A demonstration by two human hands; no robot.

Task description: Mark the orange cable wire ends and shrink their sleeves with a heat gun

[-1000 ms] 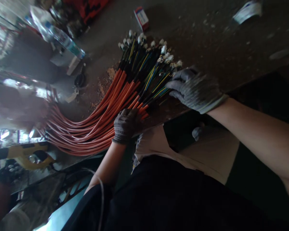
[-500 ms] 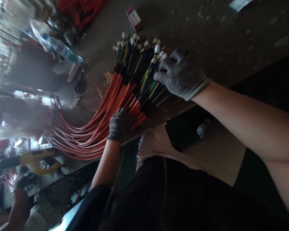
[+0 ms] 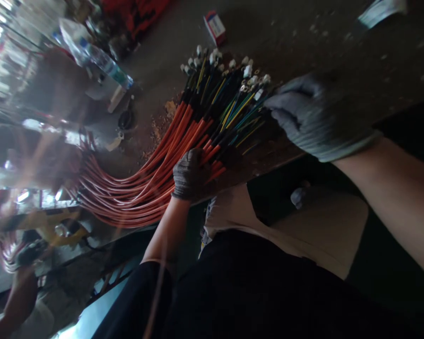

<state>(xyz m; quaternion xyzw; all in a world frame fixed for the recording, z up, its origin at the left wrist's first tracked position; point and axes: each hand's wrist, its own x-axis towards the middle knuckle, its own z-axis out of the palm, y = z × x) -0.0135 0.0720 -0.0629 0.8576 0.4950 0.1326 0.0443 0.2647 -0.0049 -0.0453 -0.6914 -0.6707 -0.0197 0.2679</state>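
Observation:
A bundle of orange cables (image 3: pixel 141 188) curves across the workbench, its sheaths ending in black sleeves with thin black, blue and yellow-green wires (image 3: pixel 229 113). White connectors (image 3: pixel 247 71) and small ring terminals tip these wires. My left hand (image 3: pixel 189 174), in a grey knitted glove, is closed round some of the orange cables near the bench's front edge. My right hand (image 3: pixel 311 115), gloved alike, has its fingers drawn together at the right-hand wire ends, beside a white connector. What lies between those fingertips is too dark to make out.
On the workbench (image 3: pixel 325 52) are a small red-and-white box (image 3: pixel 215 28), a plastic bottle (image 3: pixel 108 66), a black roll (image 3: pixel 125 120) and crumbly debris. A yellow-handled tool (image 3: pixel 61 228) lies left. Another person's gloved hand (image 3: pixel 27 254) holds cables at lower left.
My right hand has moved right, away from the middle of the wires to their outer ends. My left hand keeps its grip on the cables. The whole view has shifted slightly.

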